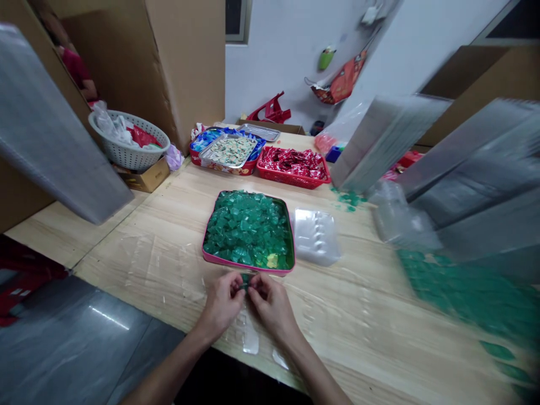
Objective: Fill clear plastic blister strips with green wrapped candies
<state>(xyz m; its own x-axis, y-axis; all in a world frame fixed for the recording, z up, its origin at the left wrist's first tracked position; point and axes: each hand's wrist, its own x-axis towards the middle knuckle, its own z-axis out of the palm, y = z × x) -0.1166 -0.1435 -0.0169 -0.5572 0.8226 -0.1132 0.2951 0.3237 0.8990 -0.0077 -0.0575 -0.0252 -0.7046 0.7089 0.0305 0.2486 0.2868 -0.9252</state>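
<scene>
My left hand [223, 301] and my right hand [271, 301] meet at the near edge of a pink-rimmed tin [247, 266]. Pinched between the fingertips of both is a small green translucent piece [245, 281], partly covered by the fingers. Many similar green pieces [248, 228] fill the tin, with a yellow bit [272, 260] near its front right corner. Just right of the tin lies a clear plastic tray [316, 236] with moulded hollows. Below my hands, clear plastic strips [250, 337] rest on the table.
Behind the tin stand a red basket [293, 179] of red packets and a metal tray [230, 151] of pale pieces. Stacked clear trays [371, 146] rise at right, blurred, near spread green pieces [455, 287]. At left are another tray stack [54, 124] and a grey colander [130, 149].
</scene>
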